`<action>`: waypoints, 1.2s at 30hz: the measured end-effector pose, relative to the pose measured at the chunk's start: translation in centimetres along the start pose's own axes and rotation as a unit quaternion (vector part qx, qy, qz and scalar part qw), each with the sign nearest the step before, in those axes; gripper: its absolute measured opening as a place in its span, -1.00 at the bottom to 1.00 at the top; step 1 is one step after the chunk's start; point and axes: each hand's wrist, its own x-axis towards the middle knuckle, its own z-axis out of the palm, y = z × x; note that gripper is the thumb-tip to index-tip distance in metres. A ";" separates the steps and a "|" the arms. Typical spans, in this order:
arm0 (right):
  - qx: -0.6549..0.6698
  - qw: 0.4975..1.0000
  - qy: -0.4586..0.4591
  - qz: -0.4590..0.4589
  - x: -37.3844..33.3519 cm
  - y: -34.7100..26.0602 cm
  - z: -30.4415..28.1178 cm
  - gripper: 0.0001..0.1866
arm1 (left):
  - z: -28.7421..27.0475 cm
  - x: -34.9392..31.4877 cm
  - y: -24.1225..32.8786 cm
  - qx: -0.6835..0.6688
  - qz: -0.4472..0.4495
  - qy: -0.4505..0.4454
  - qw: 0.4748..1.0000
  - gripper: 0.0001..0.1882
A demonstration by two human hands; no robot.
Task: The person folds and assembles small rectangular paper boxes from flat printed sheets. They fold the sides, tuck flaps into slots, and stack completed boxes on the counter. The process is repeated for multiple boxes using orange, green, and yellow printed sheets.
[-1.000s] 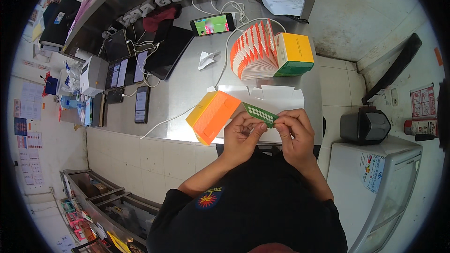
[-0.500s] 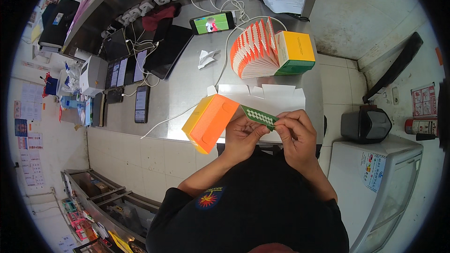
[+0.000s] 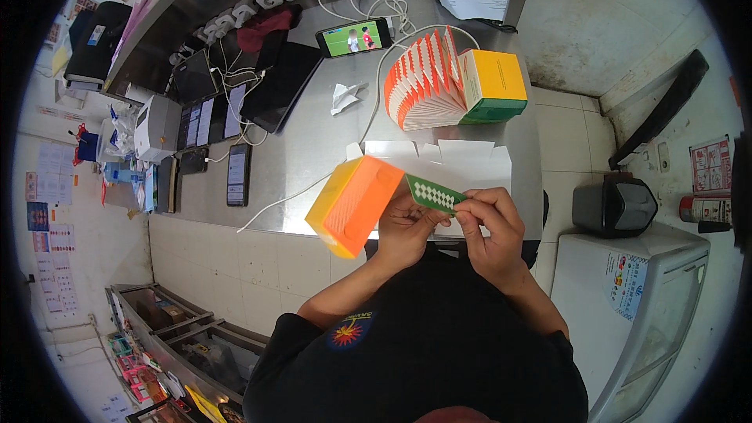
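Orange-and-yellow cardboard carton tilted at steel counter edge. Right hand pinches green white-checked flap; left hand closed at its lower edge. Likely folding; next calls for firm creasing.

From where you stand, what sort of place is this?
Possibly a small food shop's work area: there's a steel counter, several phones on it, and a white cabinet resembling a display fridge.

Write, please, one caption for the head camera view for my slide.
At a metal table, the left hand and right hand hold an orange-and-yellow box with a green flap.
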 end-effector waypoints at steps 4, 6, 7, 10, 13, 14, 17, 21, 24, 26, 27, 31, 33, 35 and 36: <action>0.047 0.997 0.015 0.064 0.3 0.0 0.3 -0.93 | 0.1 0.4 0.0 0.022 -0.003 0.008 1.000 -0.89; 0.040 0.997 0.025 0.059 0.5 0.1 0.6 -0.93 | -0.1 0.4 -0.1 0.039 0.011 0.013 0.999 -0.87; 0.035 0.998 0.029 0.045 0.6 0.2 0.7 -0.92 | -0.2 0.3 -0.2 0.027 -0.009 0.014 0.999 -0.87; 0.038 0.998 0.015 0.037 0.9 0.5 0.7 -0.92 | -0.3 0.2 -0.4 0.026 0.004 0.018 1.000 -0.84; -0.017 1.000 -0.011 0.005 1.3 0.6 0.3 -0.89 | -0.3 0.1 -0.3 -0.003 -0.021 0.020 1.000 -0.85; -0.022 1.000 -0.017 0.010 1.3 0.5 0.1 -0.89 | -0.3 0.0 -0.3 -0.005 -0.019 0.018 1.000 -0.85; -0.053 0.998 -0.028 -0.007 1.5 -0.3 -0.2 -0.88 | 0.0 0.1 0.1 0.004 -0.009 0.025 1.000 -0.88; -0.123 0.990 -0.024 -0.070 1.5 -1.6 -0.1 -0.82 | 0.4 0.1 0.4 0.035 0.030 0.032 0.998 -0.92; -0.112 0.991 -0.035 -0.066 1.6 -1.7 -0.2 -0.81 | 0.6 0.1 0.4 0.027 0.038 0.038 0.998 -0.94; -0.084 0.994 -0.034 -0.060 1.6 -1.3 -0.3 -0.82 | 0.5 0.2 0.5 0.023 0.029 0.032 0.999 -0.94; -0.068 0.995 -0.028 -0.061 1.6 -1.2 -0.4 -0.83 | 0.4 0.2 0.6 0.014 0.038 0.020 0.999 -0.94; -0.046 0.997 -0.008 -0.066 1.3 -0.6 -0.6 -0.83 | 0.3 0.1 0.7 0.005 0.019 0.018 1.000 -0.91; -0.076 0.993 -0.008 -0.093 1.1 -0.5 -0.6 -0.83 | 0.4 -0.1 0.9 0.002 0.026 0.008 1.000 -0.90; -0.095 0.989 -0.011 -0.109 0.9 -0.6 -0.5 -0.83 | 0.4 -0.4 1.2 0.005 0.021 -0.003 1.000 -0.90; -0.105 0.988 -0.014 -0.109 0.8 -0.7 -0.4 -0.83 | 0.4 -0.5 1.4 0.006 0.020 -0.009 1.000 -0.89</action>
